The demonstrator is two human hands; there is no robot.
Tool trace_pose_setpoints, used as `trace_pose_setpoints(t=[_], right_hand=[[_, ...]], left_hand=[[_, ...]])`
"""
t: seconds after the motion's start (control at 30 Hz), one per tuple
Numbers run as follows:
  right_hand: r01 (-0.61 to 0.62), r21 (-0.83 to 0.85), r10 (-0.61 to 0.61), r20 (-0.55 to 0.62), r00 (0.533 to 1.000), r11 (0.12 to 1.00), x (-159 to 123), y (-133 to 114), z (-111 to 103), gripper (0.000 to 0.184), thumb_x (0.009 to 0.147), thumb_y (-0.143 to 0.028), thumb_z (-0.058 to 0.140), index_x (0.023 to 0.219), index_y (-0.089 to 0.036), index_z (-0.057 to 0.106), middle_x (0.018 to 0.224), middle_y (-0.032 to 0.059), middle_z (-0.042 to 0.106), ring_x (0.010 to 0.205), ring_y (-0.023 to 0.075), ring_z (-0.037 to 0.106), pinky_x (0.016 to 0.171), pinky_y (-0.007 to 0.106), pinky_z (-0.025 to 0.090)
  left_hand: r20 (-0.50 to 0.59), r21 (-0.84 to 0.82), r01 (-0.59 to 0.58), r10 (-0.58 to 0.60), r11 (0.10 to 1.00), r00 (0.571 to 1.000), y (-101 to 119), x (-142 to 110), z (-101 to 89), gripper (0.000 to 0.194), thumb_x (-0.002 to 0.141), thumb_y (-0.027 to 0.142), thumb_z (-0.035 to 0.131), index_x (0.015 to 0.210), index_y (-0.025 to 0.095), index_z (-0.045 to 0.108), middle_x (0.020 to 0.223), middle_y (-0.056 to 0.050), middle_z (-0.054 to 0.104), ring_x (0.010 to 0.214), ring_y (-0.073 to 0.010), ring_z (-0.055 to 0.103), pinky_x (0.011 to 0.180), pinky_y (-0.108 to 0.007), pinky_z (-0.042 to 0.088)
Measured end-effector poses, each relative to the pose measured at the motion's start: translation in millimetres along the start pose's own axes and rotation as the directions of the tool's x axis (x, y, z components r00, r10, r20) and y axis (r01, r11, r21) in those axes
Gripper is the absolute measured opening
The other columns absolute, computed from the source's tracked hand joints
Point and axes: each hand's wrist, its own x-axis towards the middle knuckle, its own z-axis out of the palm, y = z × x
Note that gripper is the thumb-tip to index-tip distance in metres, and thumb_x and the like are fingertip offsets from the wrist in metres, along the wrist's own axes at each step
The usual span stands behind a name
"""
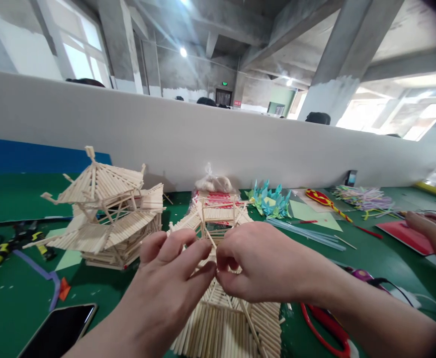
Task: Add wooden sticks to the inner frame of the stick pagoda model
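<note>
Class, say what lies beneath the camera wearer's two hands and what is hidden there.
A wooden-stick model lies beneath the left hand and right hand; its slatted near side shows. Part of its middle, and anything they pinch, is covered.

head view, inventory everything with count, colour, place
Stick pavilion: one, pale wood, left
Stick structure: one, pale wood, under hands
Plastic bag: one, clear, behind structure
Folded-paper cluster: one, blue-green, back, right of centre
Translucent sticks: several, bluish, right
Ornament: one, red-yellow, back right
Thin strips: many, pastel, back right
Sheet: one, red, far right
Other person's hands: two, bare, far right
Phone: one, black screen, front left
Purple strip: one, purple, left
Red-handled tool: one, red, front right
Partition: one, white, back
Table: one, green, underneath
Left hand: one, bare, over structure
Right hand: one, bare, over structure
</note>
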Motion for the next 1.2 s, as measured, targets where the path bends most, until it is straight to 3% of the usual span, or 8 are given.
trace_pose_setpoints(t=[0.17,0.33,0.5,0.7,0.93,1.2], right_hand=[[-0.039,0.314,0.072,-0.094,0.993,0.949,-18.8,22.9,-6.8,0.018,0.080,-0.019,0.050,0.077,-0.018,0.067,0.064,-0.0025,0.060,0.058,0.0082,0.048,0.054,0.021,0.036],[-0.069,0.553,0.191,-0.166,0.967,0.830,-44.6,49.3,13.0,0.016,0.081,-0.015,0.051,0.089,-0.018,0.064,0.072,-0.0019,0.059,0.061,0.0078,0.049,0.055,0.020,0.040],[-0.069,0.565,0.213,-0.193,0.958,0.822,-53.1,47.7,39.9,0.023,0.075,-0.011,0.057,0.095,-0.020,0.063,0.083,-0.0004,0.059,0.073,0.0105,0.052,0.068,0.024,0.045],[-0.011,0.536,0.186,-0.274,0.944,0.844,-49.8,40.8,59.3,0.018,0.073,-0.013,0.061,0.089,-0.020,0.062,0.080,-0.0015,0.057,0.074,0.0110,0.050,0.066,0.024,0.042],[0.017,0.549,0.208,-0.344,0.916,0.836,-42.3,37.9,66.8,0.007,0.072,-0.013,0.058,0.077,-0.016,0.061,0.072,-0.0014,0.055,0.068,0.0099,0.049,0.061,0.023,0.040],[0.036,0.592,0.222,-0.358,0.907,0.805,-41.4,39.4,70.6,0.007,0.070,-0.012,0.059,0.075,-0.018,0.060,0.069,-0.0020,0.055,0.066,0.0095,0.049,0.059,0.021,0.039]], left_hand=[[-0.018,-0.034,0.020,-0.020,0.999,1.000,-2.3,-3.2,1.5,0.019,0.085,0.014,0.048,0.085,0.024,0.063,0.086,0.000,0.061,0.092,-0.0229,0.047,0.078,-0.038,0.028],[-0.012,-0.050,0.096,-0.097,0.994,0.995,1.2,-5.9,3.6,0.025,0.089,0.018,0.039,0.082,0.026,0.062,0.085,0.000,0.062,0.094,-0.0234,0.046,0.082,-0.040,0.028],[-0.058,-0.080,0.100,-0.105,0.992,0.993,1.8,-5.7,6.0,0.021,0.086,0.020,0.042,0.084,0.026,0.062,0.084,0.000,0.063,0.094,-0.0239,0.046,0.084,-0.040,0.027],[-0.074,-0.093,0.076,-0.084,0.993,0.994,-1.1,-6.3,8.9,0.016,0.084,0.019,0.046,0.086,0.026,0.060,0.083,0.000,0.062,0.092,-0.0237,0.046,0.084,-0.039,0.027],[-0.040,-0.070,0.012,-0.015,0.997,0.999,-3.4,-8.6,10.4,0.017,0.081,0.013,0.046,0.090,0.020,0.059,0.085,-0.004,0.060,0.093,-0.0266,0.043,0.081,-0.042,0.028],[-0.029,-0.072,-0.050,0.048,0.996,0.998,-5.9,-9.7,13.5,0.020,0.079,0.008,0.046,0.093,0.015,0.058,0.094,-0.007,0.051,0.094,-0.0294,0.042,0.079,-0.046,0.028]])
